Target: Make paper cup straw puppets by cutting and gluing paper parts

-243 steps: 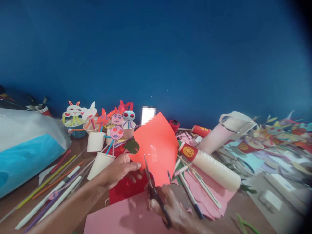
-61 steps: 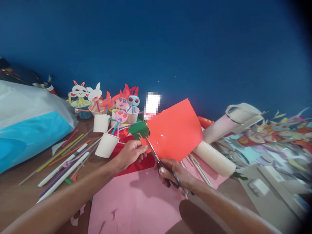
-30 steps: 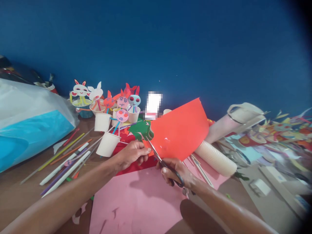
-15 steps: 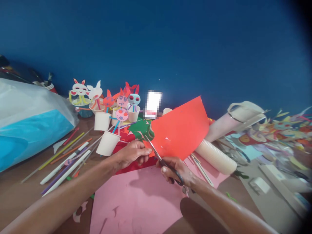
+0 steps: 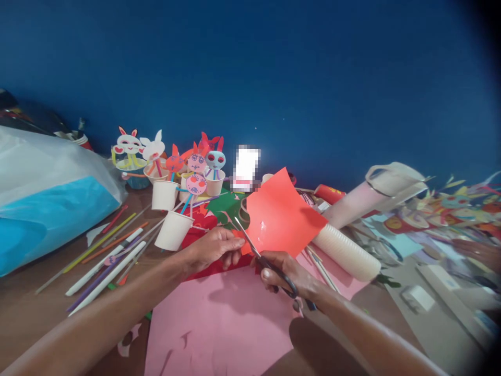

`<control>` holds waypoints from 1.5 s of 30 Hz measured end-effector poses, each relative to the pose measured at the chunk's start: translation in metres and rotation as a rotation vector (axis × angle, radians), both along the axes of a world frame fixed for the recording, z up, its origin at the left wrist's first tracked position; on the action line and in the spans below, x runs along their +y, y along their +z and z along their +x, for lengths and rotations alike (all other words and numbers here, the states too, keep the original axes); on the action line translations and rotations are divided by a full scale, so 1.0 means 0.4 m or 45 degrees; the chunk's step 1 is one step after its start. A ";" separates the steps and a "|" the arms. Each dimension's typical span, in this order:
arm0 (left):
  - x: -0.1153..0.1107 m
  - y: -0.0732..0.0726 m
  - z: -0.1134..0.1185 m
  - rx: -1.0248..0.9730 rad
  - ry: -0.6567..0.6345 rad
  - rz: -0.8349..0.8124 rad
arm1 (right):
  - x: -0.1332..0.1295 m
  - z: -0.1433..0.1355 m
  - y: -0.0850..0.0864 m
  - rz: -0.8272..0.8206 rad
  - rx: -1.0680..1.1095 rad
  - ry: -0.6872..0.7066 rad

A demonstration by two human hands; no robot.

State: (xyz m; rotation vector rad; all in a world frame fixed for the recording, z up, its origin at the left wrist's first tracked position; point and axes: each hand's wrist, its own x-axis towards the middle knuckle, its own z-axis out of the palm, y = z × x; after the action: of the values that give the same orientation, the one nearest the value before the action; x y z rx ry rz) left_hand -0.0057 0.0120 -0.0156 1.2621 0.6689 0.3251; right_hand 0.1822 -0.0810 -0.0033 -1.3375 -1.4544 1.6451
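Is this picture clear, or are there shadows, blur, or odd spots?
Head view, front: shadows lie on the pink sheet; head view, centre: the scissors look fairly sharp, a bright patch behind is pixelated; head view, right: the clutter is smeared, the top corner black.

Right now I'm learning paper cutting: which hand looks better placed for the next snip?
Probably the right hand: it grips the scissors and has them at the orange-red sheet. The left hand pinches the sheet's edge, so it seems better suited to steadying.

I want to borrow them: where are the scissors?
Below centre in the head view, the scissors are in the right hand, beside the orange-red paper.
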 end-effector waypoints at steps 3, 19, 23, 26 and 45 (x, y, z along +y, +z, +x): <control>0.006 -0.002 -0.004 -0.031 -0.044 -0.049 | 0.004 -0.001 0.004 -0.001 0.039 0.010; 0.000 0.018 -0.005 -0.096 0.089 0.009 | 0.011 0.021 -0.010 0.063 0.039 0.066; 0.008 0.014 -0.011 -0.102 0.024 -0.051 | 0.016 0.020 -0.011 0.067 0.028 0.095; 0.012 0.014 -0.014 -0.114 -0.009 -0.090 | 0.018 0.016 -0.007 0.036 0.001 0.069; 0.013 0.012 -0.018 -0.070 -0.125 -0.230 | 0.028 0.026 0.019 0.083 -0.083 0.226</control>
State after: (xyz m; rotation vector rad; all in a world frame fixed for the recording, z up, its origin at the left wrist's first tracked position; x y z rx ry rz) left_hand -0.0130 0.0173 -0.0108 1.1055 0.5743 0.2125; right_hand 0.1924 -0.0698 0.0044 -1.2678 -1.6923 1.6614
